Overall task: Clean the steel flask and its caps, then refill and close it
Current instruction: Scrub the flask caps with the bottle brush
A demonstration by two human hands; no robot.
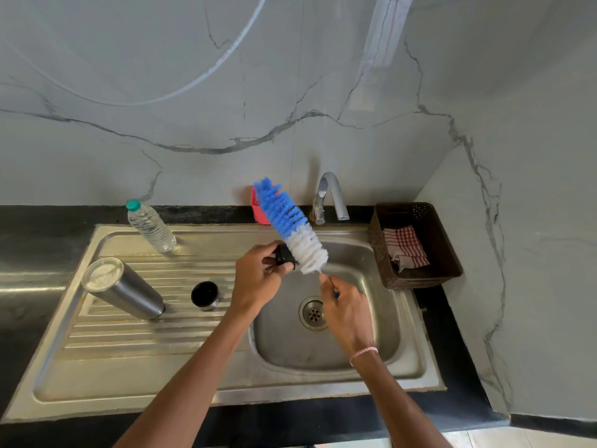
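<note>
The steel flask (124, 289) stands upside down on the sink's ribbed drainboard at the left. To its right sits a steel cap (205, 295) with its black inside facing up. My left hand (255, 279) holds a small black cap (284, 255) above the basin's left edge. My right hand (344, 305) grips the handle of a bottle brush (290, 226) with blue and white bristles. The white bristles press against the black cap, and the blue end points up and away.
A plastic water bottle (150, 226) with a green cap stands at the drainboard's back. The tap (329, 197) rises behind the basin (371, 318); a red holder (260, 210) stands to its left. A brown basket (416, 247) with a checked cloth sits to the right.
</note>
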